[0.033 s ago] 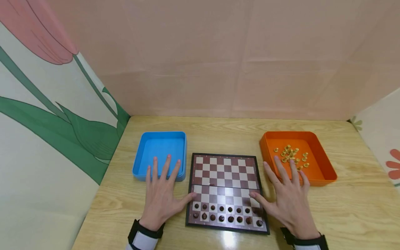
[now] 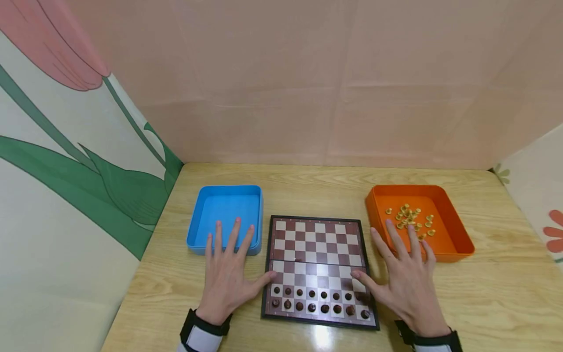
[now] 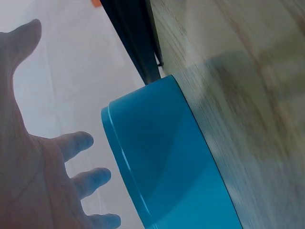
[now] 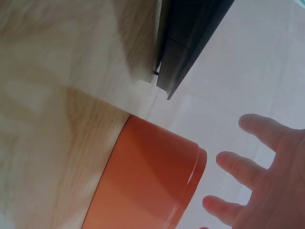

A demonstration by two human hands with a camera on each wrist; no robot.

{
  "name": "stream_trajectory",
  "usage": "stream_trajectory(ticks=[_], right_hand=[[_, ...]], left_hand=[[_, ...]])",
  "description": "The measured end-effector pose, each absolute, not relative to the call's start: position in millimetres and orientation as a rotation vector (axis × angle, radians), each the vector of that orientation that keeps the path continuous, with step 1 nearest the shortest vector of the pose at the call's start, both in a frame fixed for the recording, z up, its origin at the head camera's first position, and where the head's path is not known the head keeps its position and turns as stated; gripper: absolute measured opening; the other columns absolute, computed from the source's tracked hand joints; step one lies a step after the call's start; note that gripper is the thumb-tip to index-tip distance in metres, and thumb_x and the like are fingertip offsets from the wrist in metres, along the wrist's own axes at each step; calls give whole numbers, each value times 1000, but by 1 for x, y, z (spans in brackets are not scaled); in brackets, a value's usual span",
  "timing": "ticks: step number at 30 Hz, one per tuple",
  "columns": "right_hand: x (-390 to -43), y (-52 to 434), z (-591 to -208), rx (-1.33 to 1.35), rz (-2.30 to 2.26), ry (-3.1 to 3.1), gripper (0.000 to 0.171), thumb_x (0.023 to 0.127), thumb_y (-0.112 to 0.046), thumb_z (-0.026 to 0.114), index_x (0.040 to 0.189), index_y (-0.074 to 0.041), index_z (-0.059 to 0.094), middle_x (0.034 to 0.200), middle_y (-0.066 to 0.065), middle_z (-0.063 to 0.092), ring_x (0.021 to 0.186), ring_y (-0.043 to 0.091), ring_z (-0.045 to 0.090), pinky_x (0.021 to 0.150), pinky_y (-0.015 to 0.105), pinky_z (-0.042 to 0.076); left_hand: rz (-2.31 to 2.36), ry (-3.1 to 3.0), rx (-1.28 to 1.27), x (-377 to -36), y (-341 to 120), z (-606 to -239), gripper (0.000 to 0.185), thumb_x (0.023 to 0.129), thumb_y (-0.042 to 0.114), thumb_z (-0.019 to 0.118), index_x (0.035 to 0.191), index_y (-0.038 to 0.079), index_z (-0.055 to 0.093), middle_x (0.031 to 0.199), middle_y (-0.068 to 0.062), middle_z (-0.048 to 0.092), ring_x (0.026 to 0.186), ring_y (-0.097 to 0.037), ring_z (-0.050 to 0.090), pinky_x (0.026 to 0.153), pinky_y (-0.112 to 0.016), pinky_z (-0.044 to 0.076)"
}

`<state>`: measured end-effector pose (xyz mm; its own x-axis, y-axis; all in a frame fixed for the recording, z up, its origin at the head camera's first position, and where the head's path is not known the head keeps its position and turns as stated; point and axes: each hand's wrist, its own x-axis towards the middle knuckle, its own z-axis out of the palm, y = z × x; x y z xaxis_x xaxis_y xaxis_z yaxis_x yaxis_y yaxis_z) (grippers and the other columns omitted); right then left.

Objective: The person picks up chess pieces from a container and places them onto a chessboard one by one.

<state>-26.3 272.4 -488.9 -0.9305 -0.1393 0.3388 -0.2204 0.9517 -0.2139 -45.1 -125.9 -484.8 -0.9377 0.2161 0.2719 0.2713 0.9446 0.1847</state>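
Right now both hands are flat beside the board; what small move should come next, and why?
Probably the right hand reaches into the orange tray for a gold piece: the dark pieces already fill the chessboard's near rows, its far rows are bare, and the blue tray looks empty.

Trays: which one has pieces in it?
The orange tray, right of the chessboard, holds small gold pieces. The blue tray, on the left, shows none.

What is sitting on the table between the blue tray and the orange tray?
A folding chessboard lies between the blue tray and the orange tray, with dark pieces lined up on its two nearest rows. The head view shows this best.
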Motion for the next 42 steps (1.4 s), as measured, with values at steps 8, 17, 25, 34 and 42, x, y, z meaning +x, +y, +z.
stream_trajectory(ticks=[8, 17, 25, 34, 42], right_hand=[[-24, 271, -488, 236, 328, -2798, 111, 80, -85, 68, 166, -21, 40, 174, 19, 29, 161, 55, 10, 128, 80, -1], [-24, 269, -485, 221, 360, -2790, 107, 83, -84, 67, 165, -20, 42, 175, 16, 29, 161, 54, 12, 127, 82, 4], [-28, 278, -468, 244, 525, -2653, 59, 96, -34, 80, 145, -6, 64, 152, 26, 56, 143, 55, 42, 113, 79, 28], [-53, 310, -426, 393, 483, -2583, 48, 81, 3, 88, 126, 2, 73, 126, 25, 70, 98, 43, 69, 79, 59, 62], [-84, 337, -413, 394, 524, -2633, 38, 84, 7, 85, 120, 3, 74, 115, 23, 72, 79, 32, 71, 60, 16, 54]], left_hand=[[-321, -2858, -370, -44, -124, -483, 113, 79, 97, 53, 168, 27, 38, 179, -10, 20, 163, -53, 8, 131, -75, 14], [-600, -2630, -397, -42, -121, -474, 79, 90, 54, 81, 153, 12, 57, 163, -17, 44, 147, -47, 37, 117, -68, 39], [-1131, -2600, -523, -34, -110, -475, 15, 95, 8, 82, 100, 13, 68, 103, 2, 68, 84, -8, 65, 63, -20, 60], [-1197, -2829, -412, -30, -100, -481, 10, 99, 13, 78, 102, 14, 69, 99, 3, 67, 74, 0, 60, 58, -14, 55], [-1492, -2951, -342, -33, -107, -483, 18, 100, 10, 75, 117, 10, 68, 116, -7, 65, 81, -5, 66, 61, -18, 61]])
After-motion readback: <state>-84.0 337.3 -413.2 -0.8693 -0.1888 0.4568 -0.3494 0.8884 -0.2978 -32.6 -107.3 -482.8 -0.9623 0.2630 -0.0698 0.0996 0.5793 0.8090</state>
